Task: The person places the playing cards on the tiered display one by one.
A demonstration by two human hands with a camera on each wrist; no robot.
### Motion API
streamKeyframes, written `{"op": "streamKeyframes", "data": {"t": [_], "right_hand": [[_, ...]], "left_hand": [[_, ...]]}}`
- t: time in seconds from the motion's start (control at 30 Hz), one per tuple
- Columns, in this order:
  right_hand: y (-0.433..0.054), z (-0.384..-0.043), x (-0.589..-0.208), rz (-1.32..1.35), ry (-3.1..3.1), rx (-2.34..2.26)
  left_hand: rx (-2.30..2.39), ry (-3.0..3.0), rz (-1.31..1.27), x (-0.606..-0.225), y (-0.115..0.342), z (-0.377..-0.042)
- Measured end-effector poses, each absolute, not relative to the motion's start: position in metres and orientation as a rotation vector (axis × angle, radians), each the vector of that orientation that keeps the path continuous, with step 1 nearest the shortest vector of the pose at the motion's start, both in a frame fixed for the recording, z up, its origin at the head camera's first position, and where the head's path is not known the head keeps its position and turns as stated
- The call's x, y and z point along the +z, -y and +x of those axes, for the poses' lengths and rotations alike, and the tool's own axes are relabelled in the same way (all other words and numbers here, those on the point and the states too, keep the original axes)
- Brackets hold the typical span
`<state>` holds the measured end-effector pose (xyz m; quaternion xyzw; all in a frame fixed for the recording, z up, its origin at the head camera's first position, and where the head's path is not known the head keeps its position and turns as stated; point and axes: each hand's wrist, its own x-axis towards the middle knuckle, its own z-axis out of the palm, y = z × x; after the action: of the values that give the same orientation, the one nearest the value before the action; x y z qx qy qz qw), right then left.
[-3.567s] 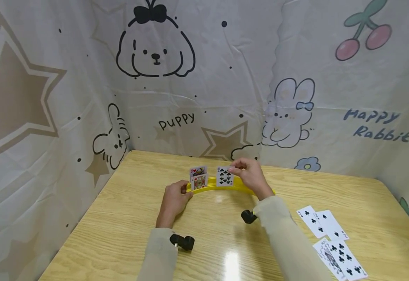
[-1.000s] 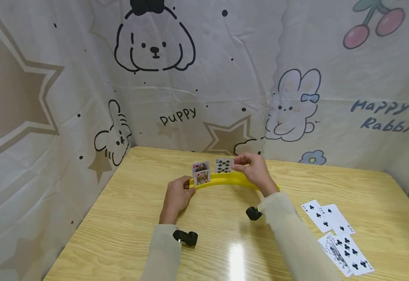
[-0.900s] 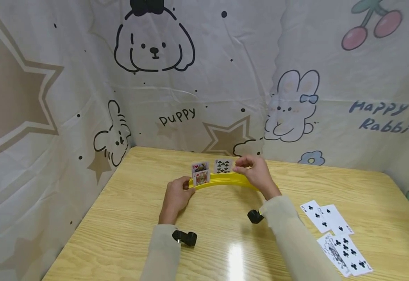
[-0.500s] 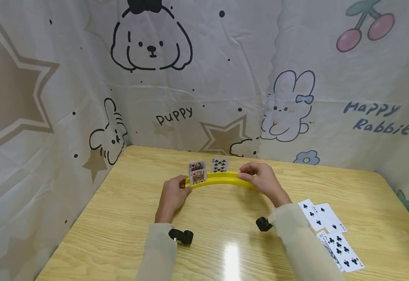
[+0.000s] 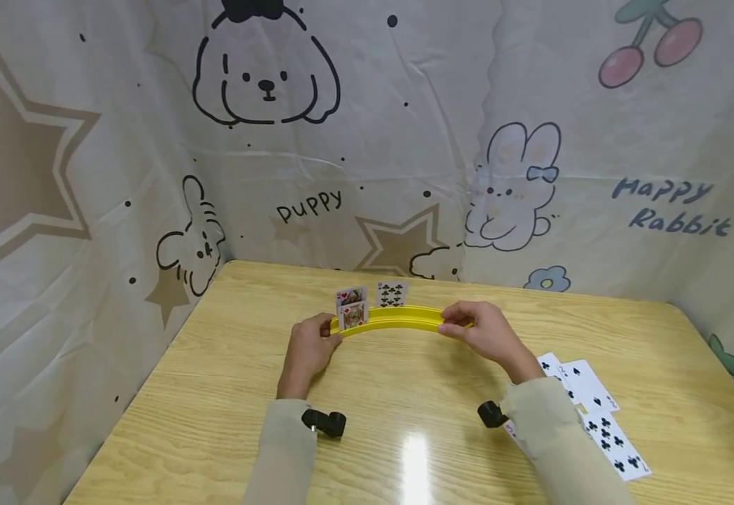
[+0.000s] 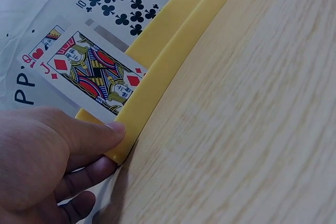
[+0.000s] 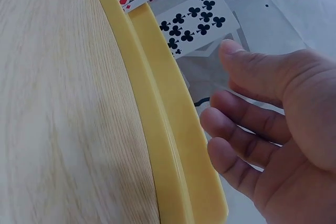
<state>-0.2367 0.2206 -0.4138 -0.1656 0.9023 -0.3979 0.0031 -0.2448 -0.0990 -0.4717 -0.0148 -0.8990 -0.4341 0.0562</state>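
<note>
A curved yellow card holder (image 5: 404, 321) stands on the table. My left hand (image 5: 308, 351) pinches its left end, thumb on the front rim in the left wrist view. At that end the jack of diamonds (image 6: 94, 69) stands upright, the queen of hearts (image 5: 349, 296) partly hidden behind it. The ten of clubs (image 7: 194, 22) stands in the rear part, right of them. My right hand (image 5: 489, 333) is by the holder's right end, with loosely bent fingers (image 7: 241, 129) and nothing held. In the right wrist view the thumb is apart from the ten.
On the table's right lie face-up cards: a two of spades (image 5: 590, 386), a seven of clubs (image 5: 615, 442) and a club card (image 5: 551, 363), partly under my right sleeve (image 5: 549, 421). A printed cloth (image 5: 367, 140) hangs behind the wooden table (image 5: 215, 393).
My right hand has let go of the ten of clubs and moved right along the holder, now by its right end. The ten moved from the front to the rear. My left hand has kept its grip.
</note>
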Motion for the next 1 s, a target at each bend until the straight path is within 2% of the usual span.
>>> {"op": "streamKeyframes", "data": {"t": [1.0], "right_hand": [[-0.276,-0.187,-0.416,-0.359,-2.816,-1.099]], "left_hand": [[-1.310,2.700,-0.067,-0.476,0.099,-0.247]]}}
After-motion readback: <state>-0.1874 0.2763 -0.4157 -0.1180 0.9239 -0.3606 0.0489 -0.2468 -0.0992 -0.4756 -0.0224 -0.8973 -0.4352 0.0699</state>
